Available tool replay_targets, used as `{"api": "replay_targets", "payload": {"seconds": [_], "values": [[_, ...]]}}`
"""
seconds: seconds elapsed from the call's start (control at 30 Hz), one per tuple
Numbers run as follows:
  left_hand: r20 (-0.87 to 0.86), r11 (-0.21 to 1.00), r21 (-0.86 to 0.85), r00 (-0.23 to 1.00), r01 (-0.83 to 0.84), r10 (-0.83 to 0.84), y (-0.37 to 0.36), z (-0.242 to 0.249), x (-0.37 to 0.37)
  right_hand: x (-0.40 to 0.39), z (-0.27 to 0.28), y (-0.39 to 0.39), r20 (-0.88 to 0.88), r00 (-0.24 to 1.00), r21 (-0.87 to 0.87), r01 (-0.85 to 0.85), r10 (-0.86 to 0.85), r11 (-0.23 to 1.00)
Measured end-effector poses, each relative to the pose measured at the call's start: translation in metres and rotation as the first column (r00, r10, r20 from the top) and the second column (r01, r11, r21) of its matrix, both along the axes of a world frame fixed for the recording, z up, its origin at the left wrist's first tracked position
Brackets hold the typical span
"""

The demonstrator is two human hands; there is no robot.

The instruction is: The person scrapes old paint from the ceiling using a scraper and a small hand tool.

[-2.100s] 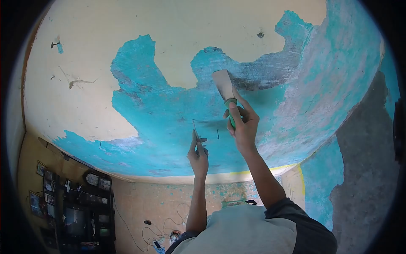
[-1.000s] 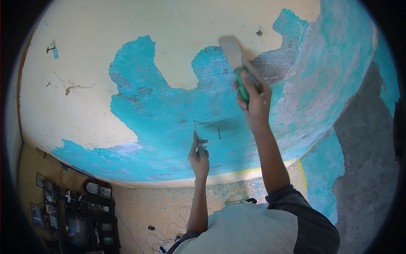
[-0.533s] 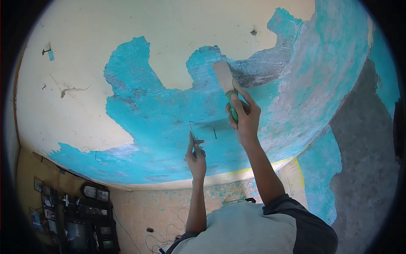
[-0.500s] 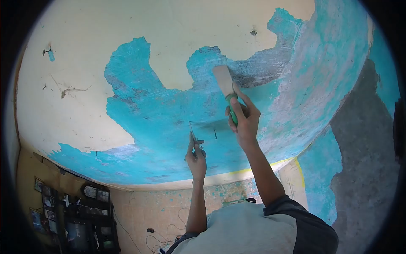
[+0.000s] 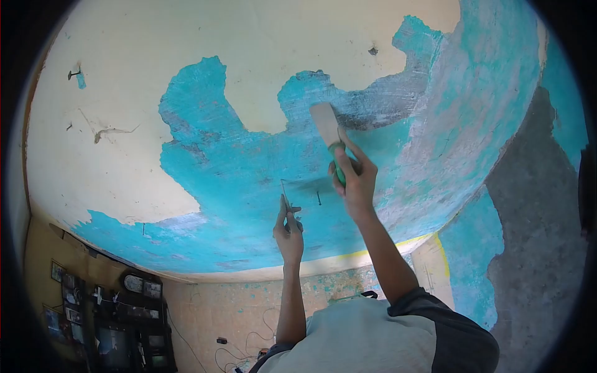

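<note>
1. Person in a grey T w/ dark sleeves (image 5: pixel 373 336) is facing a half-stripped wall (image 5: pixel 249 161), both arms reaching fwd.
2. R hand (image 5: pixel 359 183) is gripping a scraper (image 5: pixel 324 121) by its green handle, fingers closing round it; blade is standing over bare blue, just beside a dark grey scuffed patch (image 5: pixel 388 105). Can't tell from here if the edge is touching.
3. L hand (image 5: pixel 289 235), lower down, is pinching a slim tool (image 5: pixel 283 188) btwn closed fingers, tip pointing at the wall; type unclear, seen edge-on.
4. Cream paint (image 5: pixel 124 68) is covering the upper L, its ragged edge bordering the blue; chalky whitish streaks are showing to the R. A nail (image 5: pixel 319 198) is sticking out btwn the hands.
5. Around the corner, blue is giving way to a big grey area (image 5: pixel 528 205).
6. Blue flecks (image 5: pixel 317 287) are littering the tan floor (image 5: pixel 205 304) nr the wall's foot; thin cords (image 5: pixel 249 342) are snaking across it.
7. Far L, a dark cabinet (image 5: pixel 127 314) is holding framed pics & a screen.
</note>
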State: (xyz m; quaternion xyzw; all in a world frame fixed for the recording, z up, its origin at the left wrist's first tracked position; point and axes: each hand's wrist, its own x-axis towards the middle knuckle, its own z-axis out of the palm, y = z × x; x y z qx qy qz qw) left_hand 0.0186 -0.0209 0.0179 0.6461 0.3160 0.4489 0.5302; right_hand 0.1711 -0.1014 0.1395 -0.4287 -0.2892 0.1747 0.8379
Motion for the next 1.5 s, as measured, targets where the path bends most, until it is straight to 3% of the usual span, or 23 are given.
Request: {"api": "replay_targets", "payload": {"seconds": [0.07,0.13,0.37,0.53,0.73,0.87,1.0,1.17,1.3,1.37,1.5], "values": [[-0.017,0.999,0.033,1.000,0.007,-0.006,0.002,-0.001,-0.001,0.004,0.022,-0.001,0.017,1.000,-0.014,0.023,-0.022,1.000],[-0.011,1.000,0.029,1.000,0.007,-0.007,0.002,-0.003,-0.003,0.003,0.051,-0.006,0.031,0.998,0.059,-0.057,0.056,0.997],[0.031,1.000,0.013,0.999,0.006,-0.006,0.003,-0.007,0.002,-0.003,-0.012,-0.003,0.033,0.999,-0.004,0.019,-0.018,1.000],[0.010,1.000,0.014,1.000,-0.006,0.006,-0.001,-0.001,0.002,0.009,0.041,0.001,0.063,0.997,0.069,-0.044,0.040,0.997],[0.036,0.999,0.033,0.999,-0.031,0.030,-0.004,-0.010,-0.001,-0.005,-0.009,-0.004,0.047,0.998,0.001,0.049,-0.049,0.999],[0.030,1.000,0.020,0.999,-0.018,0.018,-0.004,-0.012,-0.001,0.004,0.035,-0.005,0.037,0.999,0.008,0.032,-0.033,0.999],[0.038,0.999,0.041,0.999,-0.011,0.009,0.005,-0.013,0.006,0.013,0.035,0.003,0.120,0.992,0.044,0.041,-0.046,0.998],[0.012,1.000,0.027,1.000,0.006,-0.006,0.002,-0.007,0.002,0.005,-0.002,0.000,0.062,0.997,0.018,0.041,-0.042,0.999],[0.014,1.000,0.022,1.000,0.001,-0.001,0.002,-0.009,0.003,0.015,0.041,0.002,0.140,0.988,-0.008,0.061,-0.059,0.998],[-0.001,1.000,0.027,1.000,0.004,-0.004,0.002,-0.006,0.002,0.016,0.062,0.005,0.180,0.983,0.040,-0.051,0.043,0.998],[-0.006,1.000,0.026,1.000,0.006,-0.006,0.002,-0.007,0.002,0.006,0.036,0.006,0.155,0.988,0.069,-0.014,0.004,0.997]]}}
